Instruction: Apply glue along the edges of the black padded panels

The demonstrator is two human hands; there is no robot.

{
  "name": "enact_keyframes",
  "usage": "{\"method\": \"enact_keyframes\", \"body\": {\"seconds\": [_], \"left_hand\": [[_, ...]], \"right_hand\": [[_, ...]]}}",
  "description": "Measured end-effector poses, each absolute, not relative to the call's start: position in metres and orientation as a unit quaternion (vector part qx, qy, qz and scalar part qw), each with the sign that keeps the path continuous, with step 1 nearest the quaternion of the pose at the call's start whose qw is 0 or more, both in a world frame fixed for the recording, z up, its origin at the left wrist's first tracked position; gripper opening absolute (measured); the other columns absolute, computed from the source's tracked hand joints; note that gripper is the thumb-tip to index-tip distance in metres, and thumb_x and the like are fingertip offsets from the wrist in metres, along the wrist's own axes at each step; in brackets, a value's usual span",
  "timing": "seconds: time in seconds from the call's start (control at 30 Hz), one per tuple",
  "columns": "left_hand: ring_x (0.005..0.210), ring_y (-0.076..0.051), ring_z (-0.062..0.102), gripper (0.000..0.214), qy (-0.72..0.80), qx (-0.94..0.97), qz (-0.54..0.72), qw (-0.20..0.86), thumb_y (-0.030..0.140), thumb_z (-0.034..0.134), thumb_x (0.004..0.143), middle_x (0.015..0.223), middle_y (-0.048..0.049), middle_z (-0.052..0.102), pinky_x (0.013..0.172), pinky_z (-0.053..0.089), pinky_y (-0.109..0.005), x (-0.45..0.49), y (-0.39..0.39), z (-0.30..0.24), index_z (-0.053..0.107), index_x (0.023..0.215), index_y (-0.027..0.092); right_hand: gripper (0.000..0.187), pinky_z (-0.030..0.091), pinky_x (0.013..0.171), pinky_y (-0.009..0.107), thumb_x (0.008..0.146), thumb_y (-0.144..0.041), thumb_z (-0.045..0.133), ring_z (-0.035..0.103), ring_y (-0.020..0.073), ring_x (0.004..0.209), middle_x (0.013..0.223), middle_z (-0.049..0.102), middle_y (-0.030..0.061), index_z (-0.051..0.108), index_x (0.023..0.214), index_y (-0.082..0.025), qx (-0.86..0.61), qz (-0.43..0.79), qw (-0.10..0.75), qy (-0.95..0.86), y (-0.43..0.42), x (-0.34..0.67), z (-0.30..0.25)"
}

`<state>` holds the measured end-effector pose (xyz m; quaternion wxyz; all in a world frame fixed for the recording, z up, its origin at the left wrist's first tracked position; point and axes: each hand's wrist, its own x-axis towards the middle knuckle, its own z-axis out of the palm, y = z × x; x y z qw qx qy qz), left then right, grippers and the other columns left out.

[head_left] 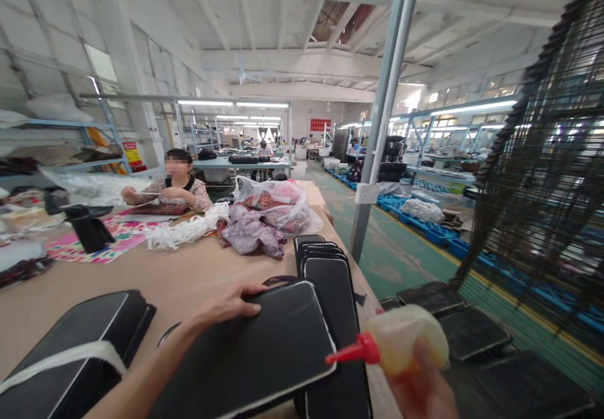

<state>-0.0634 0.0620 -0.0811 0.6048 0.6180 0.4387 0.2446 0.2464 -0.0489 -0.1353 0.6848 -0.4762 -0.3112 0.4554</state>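
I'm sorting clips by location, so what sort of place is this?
Probably a factory workshop, perhaps one for sewn goods. Strip lights run above a worktable farther back, crumpled cloth lies on the near table, and black panels are stacked by its edge.

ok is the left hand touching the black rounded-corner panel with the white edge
Touching: the head view shows the left hand at the black panel, thumb lying on its face.
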Motion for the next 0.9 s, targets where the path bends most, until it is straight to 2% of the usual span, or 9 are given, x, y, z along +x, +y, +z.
{"method": "enact_keyframes", "body": {"seconds": [0.07, 0.17, 0.23, 0.3, 0.47, 0.73, 0.9], "left_hand": [[0.094, -0.029, 0.065, 0.042, 0.437, 0.55, 0.227, 0.675, -0.001, 0.062, 0.063, 0.091, -0.0044, 0.074, 0.084, 0.049, -0.032, -0.062, 0.053, -0.073, 0.071, 0.102, 0.013], [0.089, -0.027, 0.068, 0.044, 0.455, 0.411, 0.217, 0.76, -0.003, 0.055, 0.068, 0.091, -0.0066, 0.074, 0.078, 0.052, -0.029, -0.059, 0.043, -0.063, 0.068, 0.108, 0.01], [0.09, -0.025, 0.068, 0.044, 0.454, 0.417, 0.193, 0.763, -0.002, 0.055, 0.069, 0.092, -0.0067, 0.074, 0.077, 0.052, -0.026, -0.06, 0.04, -0.058, 0.067, 0.11, 0.009], [0.093, -0.024, 0.067, 0.045, 0.433, 0.514, 0.153, 0.724, 0.0, 0.061, 0.066, 0.094, -0.0049, 0.074, 0.079, 0.051, -0.024, -0.062, 0.039, -0.055, 0.068, 0.11, 0.011], [0.097, -0.022, 0.064, 0.05, 0.38, 0.682, 0.092, 0.618, 0.015, 0.068, 0.066, 0.104, 0.0011, 0.071, 0.084, 0.049, -0.026, -0.069, 0.037, -0.051, 0.066, 0.115, 0.022], [0.098, -0.023, 0.063, 0.048, 0.361, 0.713, 0.069, 0.597, 0.027, 0.067, 0.067, 0.105, -0.0001, 0.07, 0.083, 0.048, -0.027, -0.072, 0.033, -0.047, 0.066, 0.115, 0.023], [0.097, -0.023, 0.063, 0.049, 0.341, 0.715, 0.056, 0.608, 0.027, 0.065, 0.069, 0.107, -0.0013, 0.07, 0.085, 0.047, -0.028, -0.072, 0.035, -0.047, 0.065, 0.117, 0.022]], "right_hand": [[0.064, 0.048, 0.089, 0.049, 0.069, -0.067, 0.065, 0.052, 0.0324, 0.111, 0.12, 0.057, 0.0083, 0.054, 0.12, -0.029, -0.448, 0.45, 0.717, -0.287, -0.039, 0.259, -0.125], [0.08, 0.043, 0.096, 0.046, 0.054, -0.056, 0.081, 0.053, 0.033, 0.112, 0.114, 0.061, 0.0079, 0.053, 0.123, -0.027, -0.385, 0.445, 0.766, -0.258, -0.027, 0.269, -0.11], [0.076, 0.046, 0.092, 0.043, 0.057, -0.045, 0.084, 0.056, 0.031, 0.107, 0.109, 0.063, 0.0078, 0.054, 0.123, -0.025, -0.356, 0.442, 0.775, -0.276, -0.021, 0.271, -0.103], [0.069, 0.05, 0.085, 0.038, 0.061, -0.04, 0.083, 0.059, 0.0283, 0.099, 0.105, 0.064, 0.0071, 0.056, 0.122, -0.024, -0.341, 0.444, 0.767, -0.315, -0.018, 0.273, -0.098], [0.06, 0.052, 0.078, 0.032, 0.064, -0.034, 0.083, 0.061, 0.0246, 0.091, 0.098, 0.065, 0.0043, 0.059, 0.119, -0.027, -0.312, 0.456, 0.744, -0.375, -0.016, 0.277, -0.093], [0.055, 0.053, 0.08, 0.034, 0.065, -0.035, 0.082, 0.062, 0.0259, 0.092, 0.097, 0.066, 0.0031, 0.061, 0.115, -0.026, -0.288, 0.464, 0.733, -0.406, -0.023, 0.278, -0.094], [0.053, 0.053, 0.083, 0.046, 0.069, -0.035, 0.078, 0.064, 0.0303, 0.092, 0.105, 0.066, 0.0049, 0.058, 0.118, -0.027, -0.267, 0.482, 0.725, -0.413, -0.032, 0.272, -0.087]]}}
